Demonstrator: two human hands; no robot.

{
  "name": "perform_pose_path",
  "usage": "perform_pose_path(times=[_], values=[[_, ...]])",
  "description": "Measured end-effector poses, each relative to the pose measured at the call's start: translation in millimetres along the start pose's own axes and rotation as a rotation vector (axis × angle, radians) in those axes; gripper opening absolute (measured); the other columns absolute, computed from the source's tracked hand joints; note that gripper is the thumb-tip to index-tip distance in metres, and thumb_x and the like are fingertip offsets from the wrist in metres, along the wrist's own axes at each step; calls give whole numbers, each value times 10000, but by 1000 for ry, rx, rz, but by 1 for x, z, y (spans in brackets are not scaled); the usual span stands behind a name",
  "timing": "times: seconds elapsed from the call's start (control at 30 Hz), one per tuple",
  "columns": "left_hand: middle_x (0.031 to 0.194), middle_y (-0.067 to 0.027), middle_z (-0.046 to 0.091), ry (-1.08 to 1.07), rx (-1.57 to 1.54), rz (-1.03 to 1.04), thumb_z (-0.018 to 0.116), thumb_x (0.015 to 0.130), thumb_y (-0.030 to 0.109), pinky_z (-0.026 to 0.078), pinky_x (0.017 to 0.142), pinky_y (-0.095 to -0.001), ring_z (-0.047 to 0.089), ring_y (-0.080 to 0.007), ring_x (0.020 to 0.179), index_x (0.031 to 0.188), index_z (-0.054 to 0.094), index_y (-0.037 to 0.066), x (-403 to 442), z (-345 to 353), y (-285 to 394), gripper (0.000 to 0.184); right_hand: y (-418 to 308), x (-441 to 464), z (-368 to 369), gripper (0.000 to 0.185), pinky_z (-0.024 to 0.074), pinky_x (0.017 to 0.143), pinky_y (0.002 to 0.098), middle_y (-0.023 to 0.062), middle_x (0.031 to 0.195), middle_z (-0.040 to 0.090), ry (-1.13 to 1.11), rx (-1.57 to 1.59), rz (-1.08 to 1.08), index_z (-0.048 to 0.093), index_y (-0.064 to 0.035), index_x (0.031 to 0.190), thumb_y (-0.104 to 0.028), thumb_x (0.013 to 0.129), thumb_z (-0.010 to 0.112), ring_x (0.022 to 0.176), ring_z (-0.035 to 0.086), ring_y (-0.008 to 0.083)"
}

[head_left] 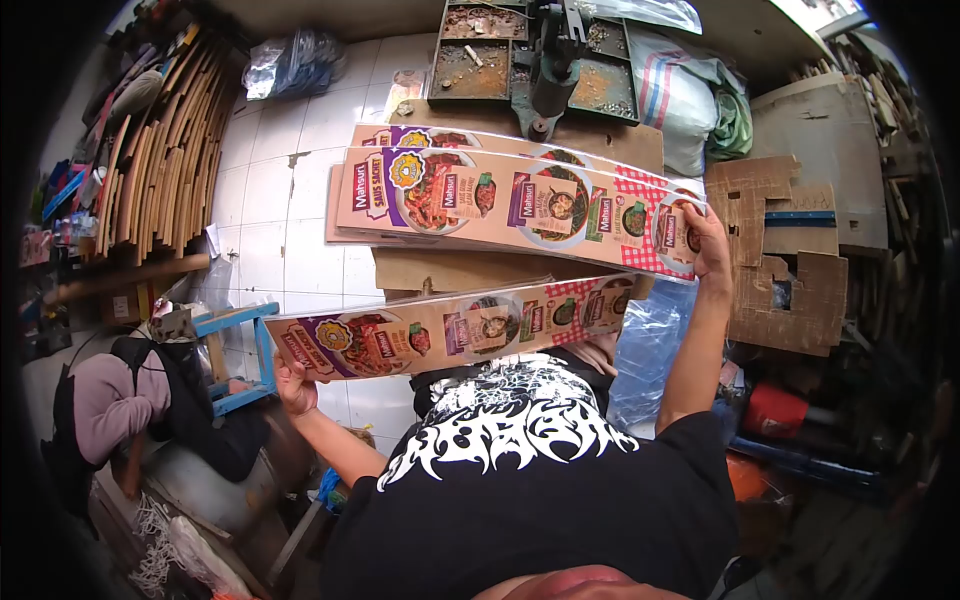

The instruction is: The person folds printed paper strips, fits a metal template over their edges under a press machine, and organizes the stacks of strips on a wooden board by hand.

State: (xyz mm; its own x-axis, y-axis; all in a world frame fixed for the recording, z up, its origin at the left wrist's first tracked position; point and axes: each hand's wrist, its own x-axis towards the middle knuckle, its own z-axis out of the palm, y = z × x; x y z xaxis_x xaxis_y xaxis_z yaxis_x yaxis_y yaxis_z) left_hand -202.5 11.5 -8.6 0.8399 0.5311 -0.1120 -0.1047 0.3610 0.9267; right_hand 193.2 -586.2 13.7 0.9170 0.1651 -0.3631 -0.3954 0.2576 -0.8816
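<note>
My left hand (295, 388) grips the left end of a long printed sign strip (465, 327), held low in front of my shirt. The strip shows food pictures and Mahsuri labels, and its surface looks glossy. Farther off, my right hand (708, 245) is closed on the right end of a similar sign strip (500, 208), its fingers over the edge. That one lies over or just above more sign strips (470, 138) of the same print; I cannot tell whether they touch. Brown cardboard (430, 270) shows between the two held strips.
A dark metal press-like tool (545, 85) with compartment trays (480, 75) of small parts stands at the far side. Wooden slats or boards (170, 150) lean at the left, near a seated person (130, 390). Cut cardboard (785, 260), clear plastic (650, 345) and a white sack (675, 100) are at the right.
</note>
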Motion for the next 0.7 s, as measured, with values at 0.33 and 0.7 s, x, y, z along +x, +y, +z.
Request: perform_pose_path(times=[0.33, 0.7], values=[[1326, -132, 592, -101, -246, 174, 665, 903, 86, 467, 1023, -408, 595, -260, 1177, 1359, 500, 45, 21, -43, -11, 487, 22, 9, 1, 541, 513, 676, 257, 95, 905, 704, 449, -757, -135, 655, 33, 1131, -367, 796, 793, 745, 647, 117], [1198, -130, 661, -270, -184, 26, 646, 913, 70, 492, 966, -344, 643, -206, 1082, 1287, 525, -7, 111, 97, 37, 400, -61, -53, 5, 521, 416, 994, 314, 132, 1263, 603, -11, -674, -138, 511, 10, 1369, -341, 989, 575, 1155, 549, 186]])
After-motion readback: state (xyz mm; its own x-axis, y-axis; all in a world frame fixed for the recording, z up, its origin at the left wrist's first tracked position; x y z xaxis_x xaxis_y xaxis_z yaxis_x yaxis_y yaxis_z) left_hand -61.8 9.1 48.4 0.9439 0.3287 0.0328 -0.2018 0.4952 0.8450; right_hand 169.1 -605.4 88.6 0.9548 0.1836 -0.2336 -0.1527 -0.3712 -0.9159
